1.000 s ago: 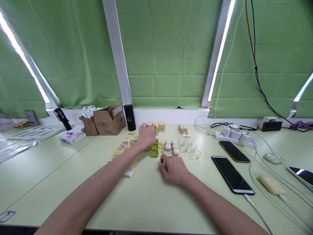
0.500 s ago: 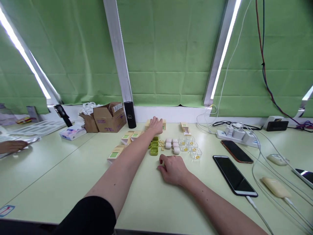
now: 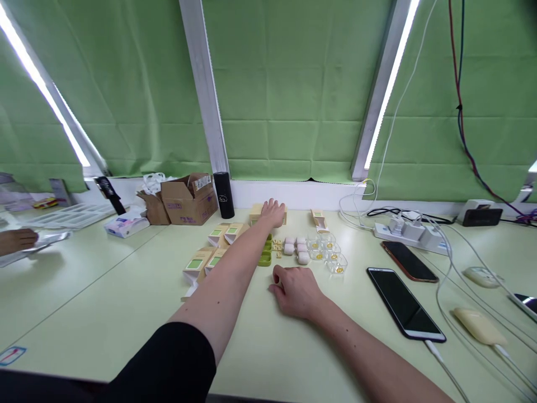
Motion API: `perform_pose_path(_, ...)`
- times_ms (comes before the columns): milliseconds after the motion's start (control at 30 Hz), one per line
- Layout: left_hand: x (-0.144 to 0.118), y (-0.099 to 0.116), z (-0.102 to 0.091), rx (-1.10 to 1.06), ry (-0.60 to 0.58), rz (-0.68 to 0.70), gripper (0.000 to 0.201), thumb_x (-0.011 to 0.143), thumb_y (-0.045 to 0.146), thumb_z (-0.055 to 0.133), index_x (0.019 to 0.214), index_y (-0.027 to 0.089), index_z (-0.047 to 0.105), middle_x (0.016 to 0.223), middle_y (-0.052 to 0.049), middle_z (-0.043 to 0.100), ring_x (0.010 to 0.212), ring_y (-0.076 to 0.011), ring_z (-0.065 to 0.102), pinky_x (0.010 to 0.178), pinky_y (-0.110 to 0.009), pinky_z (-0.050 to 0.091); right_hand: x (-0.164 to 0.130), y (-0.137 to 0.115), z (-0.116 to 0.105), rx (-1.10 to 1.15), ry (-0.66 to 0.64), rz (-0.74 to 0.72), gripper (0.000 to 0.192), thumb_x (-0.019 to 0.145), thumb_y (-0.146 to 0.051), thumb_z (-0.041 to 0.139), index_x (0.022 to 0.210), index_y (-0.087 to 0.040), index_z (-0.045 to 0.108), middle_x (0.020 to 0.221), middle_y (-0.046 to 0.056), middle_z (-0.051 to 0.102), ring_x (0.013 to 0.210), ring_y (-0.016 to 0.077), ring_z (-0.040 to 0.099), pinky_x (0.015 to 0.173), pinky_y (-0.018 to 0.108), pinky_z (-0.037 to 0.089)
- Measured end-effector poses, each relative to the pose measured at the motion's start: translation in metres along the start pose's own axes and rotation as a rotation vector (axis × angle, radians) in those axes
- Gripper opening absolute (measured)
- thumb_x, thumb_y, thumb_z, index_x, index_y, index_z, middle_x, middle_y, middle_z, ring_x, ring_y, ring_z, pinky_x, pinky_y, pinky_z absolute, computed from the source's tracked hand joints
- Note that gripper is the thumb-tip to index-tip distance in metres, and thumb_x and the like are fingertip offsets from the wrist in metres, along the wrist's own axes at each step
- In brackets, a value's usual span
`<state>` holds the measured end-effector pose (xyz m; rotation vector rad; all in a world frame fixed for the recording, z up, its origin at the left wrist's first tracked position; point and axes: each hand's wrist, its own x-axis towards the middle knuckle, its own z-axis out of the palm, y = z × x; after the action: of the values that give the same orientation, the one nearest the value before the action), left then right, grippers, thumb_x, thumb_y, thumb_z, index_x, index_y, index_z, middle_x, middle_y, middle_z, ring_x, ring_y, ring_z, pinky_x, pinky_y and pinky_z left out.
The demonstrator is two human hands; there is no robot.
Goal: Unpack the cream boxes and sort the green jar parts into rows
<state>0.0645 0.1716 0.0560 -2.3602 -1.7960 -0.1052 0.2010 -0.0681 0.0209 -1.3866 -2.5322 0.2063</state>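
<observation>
At the back of the table, my left hand [image 3: 273,212] lies over a beige carton [image 3: 257,214], its fingers stretched out. My left forearm covers part of the green square trays [image 3: 265,258] and cartons below. My right hand [image 3: 296,291] rests on the tabletop nearer me, fingers curled in, with nothing visible in them. Just beyond it are small yellowish pieces [image 3: 277,246], pale pink rounded blocks [image 3: 302,258] and clear plastic cups [image 3: 337,265] with yellow marks. Beige cartons with green windows [image 3: 197,264] stand left of my arm. Another open carton [image 3: 319,220] lies behind the cups.
To the right lie a white-edged phone [image 3: 405,303], a dark phone [image 3: 409,261], a power strip [image 3: 413,237] and several cables. A cardboard box [image 3: 187,204], a black cylinder [image 3: 224,195] and a tissue pack [image 3: 126,223] stand back left. Another person's hand [image 3: 17,241] shows at far left.
My left arm has shifted slightly to the right, uncovering more cartons beside it. My right hand stays put. The other person's hand at far left has moved slightly left and up.
</observation>
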Motion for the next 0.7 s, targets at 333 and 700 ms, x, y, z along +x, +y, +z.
perform_pose_path(333,-0.023,0.014,-0.019,-0.158,0.072,0.084,0.033,0.089,0.018,0.06,0.121,0.019,0.051,0.128,-0.016,0.062,0.127,-0.0332,0.041,0.108,-0.048,0.032,-0.001,0.0,0.001,0.007,0.005,-0.001,0.015,0.096,-0.036,0.059,0.096,-0.021,0.063,0.094,0.005,0.077,0.079,0.0194,0.067,0.06,0.032,0.019)
perform_pose_path(700,-0.121,0.01,-0.089,-0.661,0.285,0.322,0.03,0.093,0.03,0.061,0.117,0.022,0.045,0.125,-0.011,0.057,0.115,-0.0272,0.056,0.097,-0.042,0.047,0.001,0.022,-0.026,0.054,0.178,0.094,0.009,0.093,-0.024,0.06,0.091,-0.022,0.068,0.084,0.002,0.076,0.075,0.0175,0.065,0.062,0.027,0.026)
